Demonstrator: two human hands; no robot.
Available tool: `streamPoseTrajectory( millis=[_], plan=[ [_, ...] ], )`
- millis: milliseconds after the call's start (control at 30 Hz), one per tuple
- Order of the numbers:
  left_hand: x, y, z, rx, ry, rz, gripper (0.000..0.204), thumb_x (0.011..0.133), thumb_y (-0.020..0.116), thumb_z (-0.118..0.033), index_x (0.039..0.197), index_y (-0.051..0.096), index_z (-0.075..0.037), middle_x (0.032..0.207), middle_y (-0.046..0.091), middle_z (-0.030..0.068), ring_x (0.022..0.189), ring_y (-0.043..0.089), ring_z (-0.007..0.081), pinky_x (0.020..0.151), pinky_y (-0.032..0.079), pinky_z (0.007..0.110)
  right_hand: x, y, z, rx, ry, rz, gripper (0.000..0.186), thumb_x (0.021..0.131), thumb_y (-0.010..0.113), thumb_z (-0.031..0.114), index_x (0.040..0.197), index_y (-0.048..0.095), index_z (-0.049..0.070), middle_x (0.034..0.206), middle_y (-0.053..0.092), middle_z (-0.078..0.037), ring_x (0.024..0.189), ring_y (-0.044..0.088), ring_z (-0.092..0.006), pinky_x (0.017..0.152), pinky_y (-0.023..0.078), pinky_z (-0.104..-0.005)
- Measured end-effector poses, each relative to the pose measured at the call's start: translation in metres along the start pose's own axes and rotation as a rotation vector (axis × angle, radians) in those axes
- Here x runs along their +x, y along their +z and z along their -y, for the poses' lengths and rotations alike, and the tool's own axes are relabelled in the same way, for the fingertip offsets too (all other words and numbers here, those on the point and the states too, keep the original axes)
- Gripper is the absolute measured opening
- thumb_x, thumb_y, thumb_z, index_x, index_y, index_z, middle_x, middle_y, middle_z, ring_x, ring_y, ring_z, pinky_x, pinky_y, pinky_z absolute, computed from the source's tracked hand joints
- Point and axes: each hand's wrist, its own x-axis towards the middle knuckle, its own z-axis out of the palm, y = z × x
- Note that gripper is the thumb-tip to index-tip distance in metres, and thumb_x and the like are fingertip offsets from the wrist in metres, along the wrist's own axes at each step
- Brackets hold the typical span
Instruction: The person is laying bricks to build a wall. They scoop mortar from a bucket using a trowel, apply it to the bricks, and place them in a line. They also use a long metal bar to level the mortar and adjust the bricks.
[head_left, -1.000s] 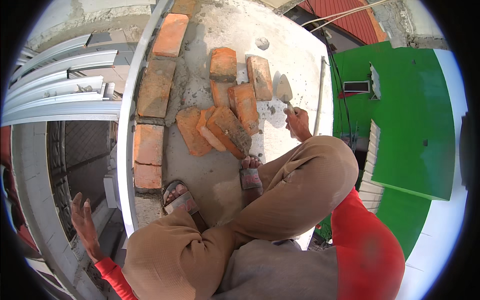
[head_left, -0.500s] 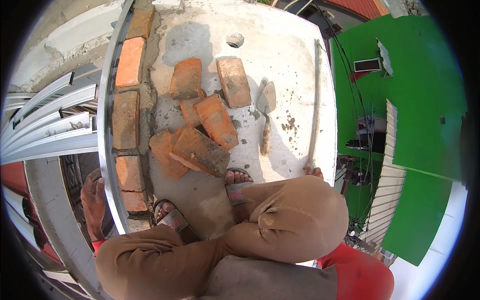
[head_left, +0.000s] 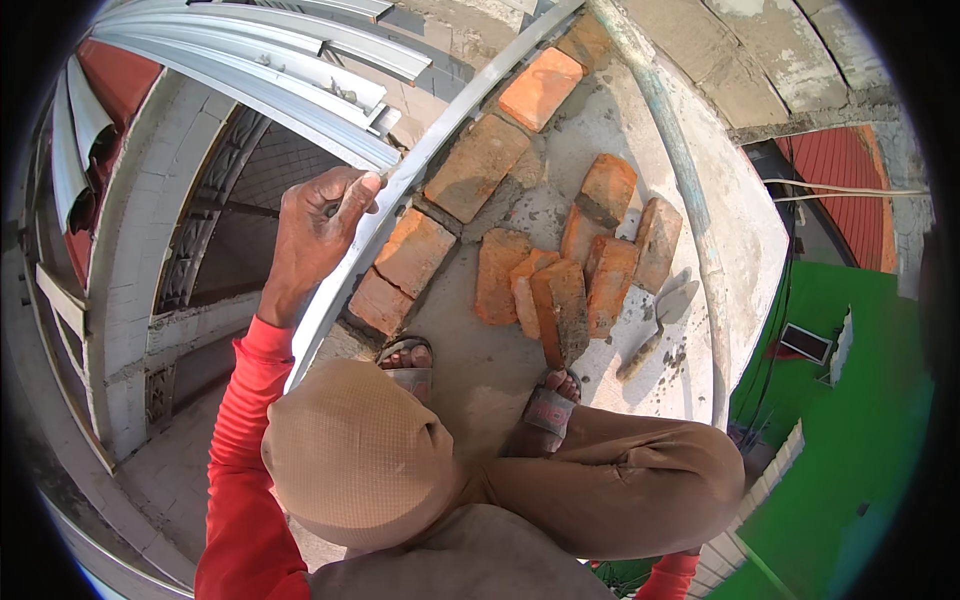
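Note:
My left hand (head_left: 330,210) is beside the pale metal straightedge (head_left: 450,105), fingers curled; what they hold, if anything, is unclear. My right hand is hidden beyond my right leg, with a red sleeve showing below it. A long weathered pole (head_left: 690,190) runs down to behind that leg. A trowel (head_left: 675,302) with a worn handle lies by loose orange bricks (head_left: 610,280). Along the straightedge runs a row of mortared bricks (head_left: 475,165).
My sandalled feet (head_left: 550,410) are on the concrete slab (head_left: 450,340). Metal channels (head_left: 250,80) lie beyond the left edge, above a lower opening (head_left: 240,220). Cables (head_left: 830,190), a red roof (head_left: 840,220) and a green wall (head_left: 820,480) are at the right.
My right hand let go of the trowel, reached the pole's end, then became hidden. The pole has shifted across the view. My left hand rose along the straightedge and curled. The view has turned.

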Motion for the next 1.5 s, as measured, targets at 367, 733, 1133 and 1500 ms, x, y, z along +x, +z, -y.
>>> streamPoseTrajectory(
  millis=[367,733,1133,1500],
  plan=[
    [-0.022,0.007,-0.014,0.201,0.448,-0.385,0.052,0.092,0.084,-0.038,0.131,0.075,-0.006,0.123,0.076,0.0216,0.122,0.069,0.0391,0.105,0.054,0.05,0.177,0.15,0.343,-0.355,-1.247,0.461,0.033,0.095,0.084,0.024,0.11,0.078,-0.005,0.094,0.077,-0.02,0.074,0.072,-0.0364,0.068,0.053,-0.0455],
    [-0.022,-0.061,0.212,0.318,-0.067,-0.204,0.036,0.095,0.077,-0.038,0.105,0.082,-0.004,0.097,0.078,0.0234,0.088,0.076,0.0427,0.086,0.059,0.052,0.24,0.17,0.501,-0.622,-1.446,0.413,0.053,0.083,0.095,0.024,0.123,0.07,-0.001,0.107,0.072,-0.02,0.088,0.069,-0.0366,0.083,0.054,-0.0466],
    [-0.044,-0.009,0.222,0.075,-0.144,-0.229,0.052,0.094,0.082,-0.043,0.116,0.079,0.004,0.092,0.076,0.0292,0.093,0.077,0.0428,0.089,0.059,0.052,0.094,0.238,0.574,-0.607,-1.732,0.581,0.035,0.084,0.092,0.023,0.105,0.078,-0.002,0.086,0.07,-0.018,0.084,0.066,-0.0346,0.083,0.051,-0.0466],
    [-0.181,-0.091,0.169,-0.183,-0.346,-0.335,0.056,0.106,0.071,-0.044,0.135,0.07,0.003,0.123,0.078,0.0245,0.119,0.075,0.0396,0.105,0.057,0.046,0.064,0.31,0.571,-0.725,-1.738,0.778,0.028,0.088,0.086,0.022,0.09,0.075,-0.003,0.084,0.072,-0.022,0.085,0.072,-0.0382,0.084,0.056,-0.05]
  ],
)
